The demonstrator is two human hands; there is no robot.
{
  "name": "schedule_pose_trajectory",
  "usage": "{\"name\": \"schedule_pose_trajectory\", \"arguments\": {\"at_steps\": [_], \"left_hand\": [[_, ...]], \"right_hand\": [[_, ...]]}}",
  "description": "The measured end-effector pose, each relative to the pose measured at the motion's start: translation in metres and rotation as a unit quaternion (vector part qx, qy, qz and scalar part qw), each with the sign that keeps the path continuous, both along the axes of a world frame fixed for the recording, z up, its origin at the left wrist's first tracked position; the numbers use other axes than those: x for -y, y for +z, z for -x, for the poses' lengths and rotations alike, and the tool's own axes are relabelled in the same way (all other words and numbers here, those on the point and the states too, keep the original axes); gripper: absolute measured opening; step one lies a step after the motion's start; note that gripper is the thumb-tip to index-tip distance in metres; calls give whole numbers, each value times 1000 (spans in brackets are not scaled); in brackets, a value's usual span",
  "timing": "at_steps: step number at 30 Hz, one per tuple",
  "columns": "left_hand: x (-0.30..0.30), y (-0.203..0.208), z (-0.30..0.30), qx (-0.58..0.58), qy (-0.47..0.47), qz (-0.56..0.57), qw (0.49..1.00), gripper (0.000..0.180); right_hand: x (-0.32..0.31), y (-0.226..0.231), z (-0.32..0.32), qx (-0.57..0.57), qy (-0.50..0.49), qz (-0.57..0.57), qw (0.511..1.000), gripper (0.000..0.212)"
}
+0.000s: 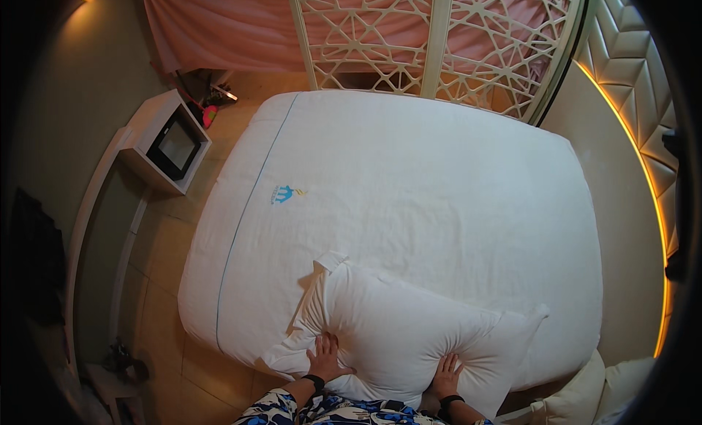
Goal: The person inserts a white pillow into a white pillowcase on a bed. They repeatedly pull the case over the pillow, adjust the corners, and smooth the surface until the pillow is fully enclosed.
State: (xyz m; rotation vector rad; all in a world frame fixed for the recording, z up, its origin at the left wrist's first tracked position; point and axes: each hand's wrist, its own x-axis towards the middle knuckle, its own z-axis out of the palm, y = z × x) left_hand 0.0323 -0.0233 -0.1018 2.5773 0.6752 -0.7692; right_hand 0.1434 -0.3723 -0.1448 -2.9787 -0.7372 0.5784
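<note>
A plump white pillow (pixel 395 315) lies on the near edge of a bed with a white mattress cover (pixel 409 176). My left hand (pixel 329 360) rests spread on the pillow's left part, pressing a dent with creases around it. Toward the pillow's right part, my right hand (pixel 445 377) lies flat with its fingers stretched out, and folds run away from it. Both hands touch the pillow from above without gripping it. One pillow corner (pixel 330 260) sticks up at the far left. A thin blue line and a small blue and yellow emblem (pixel 284 194) mark the cover.
Left of the bed stands a white cabinet (pixel 164 143) with a dark-framed opening. Beyond the bed is a white lattice screen (pixel 437 37) before a pink curtain (pixel 227 30). A padded, lit headboard panel (pixel 636 88) lines the right wall. Cream cushions (pixel 578 388) sit at the lower right.
</note>
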Motion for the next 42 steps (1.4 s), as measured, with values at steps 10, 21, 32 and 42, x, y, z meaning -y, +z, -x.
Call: {"name": "schedule_pose_trajectory", "arguments": {"at_steps": [10,21,32,42], "left_hand": [[2,0,1,10,8,5,1000,127],[2,-5,4,13,5,-2,1000,127],[2,-3,1,10,12,12,1000,127],[7,-10,6,30,-29,-77,996,130]], "right_hand": [[-1,1,0,-9,-4,-7,1000,54],[-1,0,-1,-20,-3,1,1000,56],[1,-4,-1,-12,9,15,1000,56],[-4,20,0,-5,18,15,1000,57]]}}
